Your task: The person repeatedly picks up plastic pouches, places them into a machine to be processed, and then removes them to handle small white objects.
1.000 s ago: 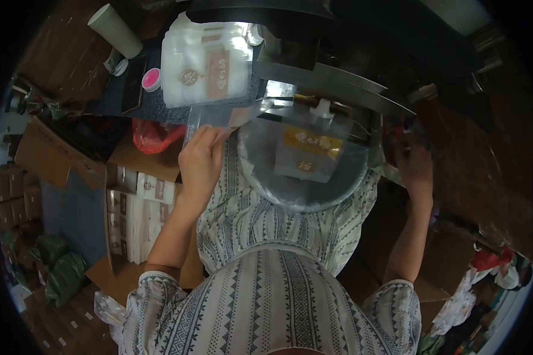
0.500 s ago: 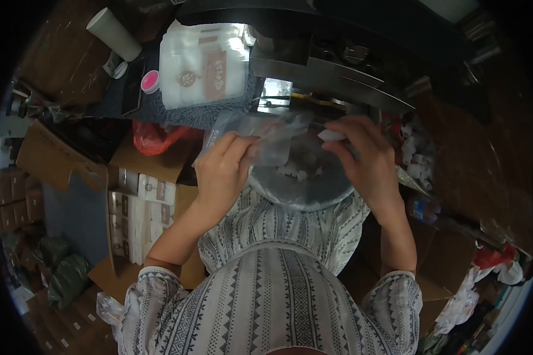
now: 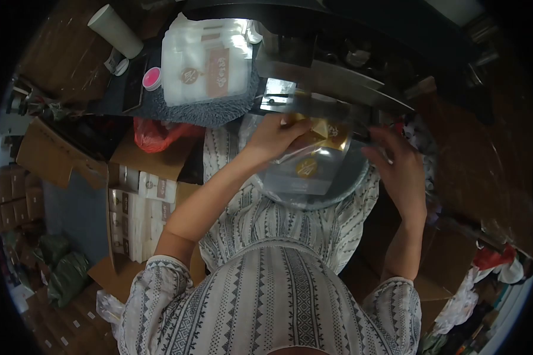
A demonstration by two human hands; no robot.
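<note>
My left hand [image 3: 276, 136] grips the top of a clear plastic pouch [image 3: 311, 160] with gold labels, holding it up under the metal part of a dark machine [image 3: 331, 80]. The pouch hangs over a round metal bowl [image 3: 349, 186] in my lap. My right hand [image 3: 400, 165] is raised at the pouch's right edge, fingers spread; whether it touches the pouch is unclear. A stack of empty white pouches [image 3: 207, 59] with brown labels lies on a grey mat [image 3: 219, 109] to the upper left.
A white paper cup [image 3: 115, 31] and a pink round lid [image 3: 152, 78] sit at the upper left. A red plastic bag [image 3: 154, 133] and an open cardboard box [image 3: 109, 236] of white packets stand to my left. More boxes and bags lie on the floor around.
My left hand has moved right and up with the pouch to the machine's metal part. My right hand has let go and moved out to the right.
</note>
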